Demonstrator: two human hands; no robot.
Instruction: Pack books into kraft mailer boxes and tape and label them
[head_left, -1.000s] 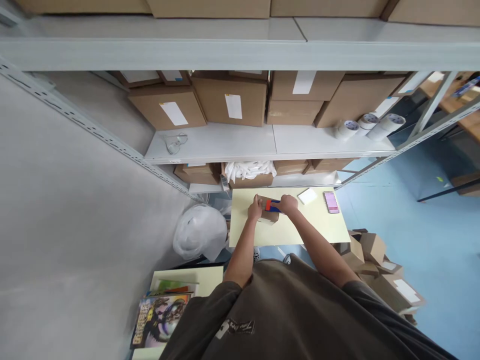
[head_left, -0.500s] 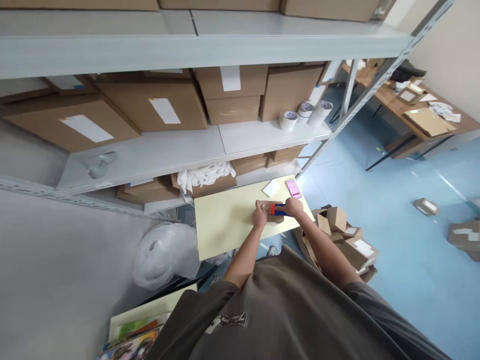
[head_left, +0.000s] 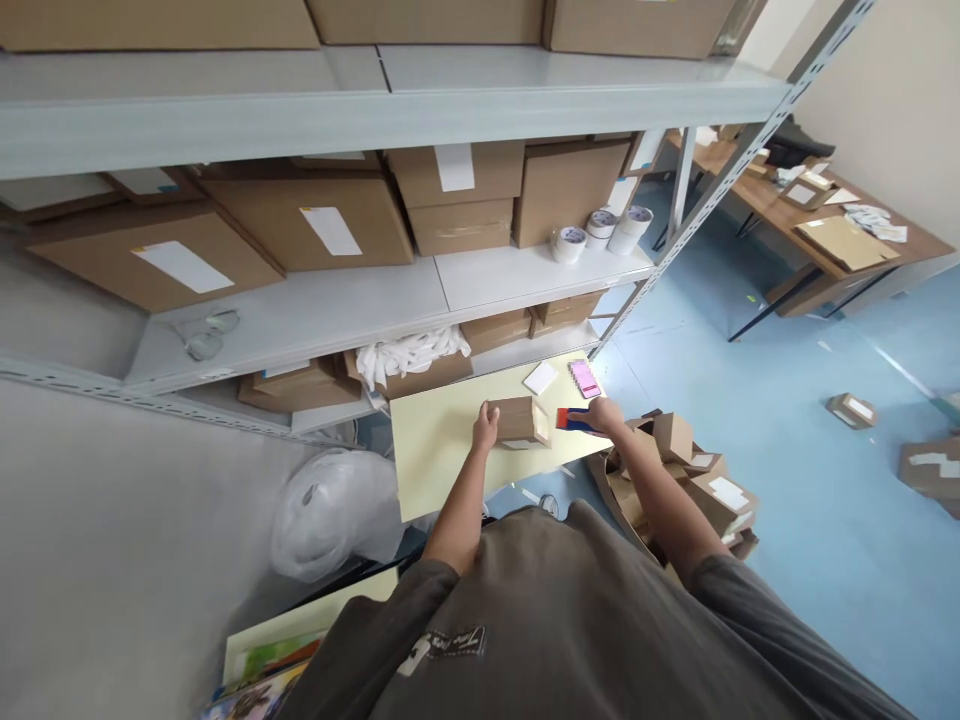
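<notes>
A small brown cardboard box [head_left: 513,420] lies on the pale yellow tabletop [head_left: 431,450]. My left hand [head_left: 486,426] grips its left end, thumb on top. The box's right end shows a pale face; I cannot tell whether its flaps are open. To the right of the box, and apart from it, my right hand [head_left: 606,415] is closed around what looks like a red-and-blue tape dispenser [head_left: 574,418], its red end toward the box. Behind them on the table lie a white card or pad [head_left: 540,377] and a pink card-like item [head_left: 585,379].
A metal shelf [head_left: 337,310] with cartons stands directly behind the table, bearing tape rolls [head_left: 600,228] and white gloves [head_left: 412,352]. On the floor at right is a large carton full of small boxes [head_left: 705,480]. A white plastic bag [head_left: 330,515] sits at left.
My right hand has moved the tape dispenser off the box to the right. The box has shifted left with my left hand, and its pale right end now shows.
</notes>
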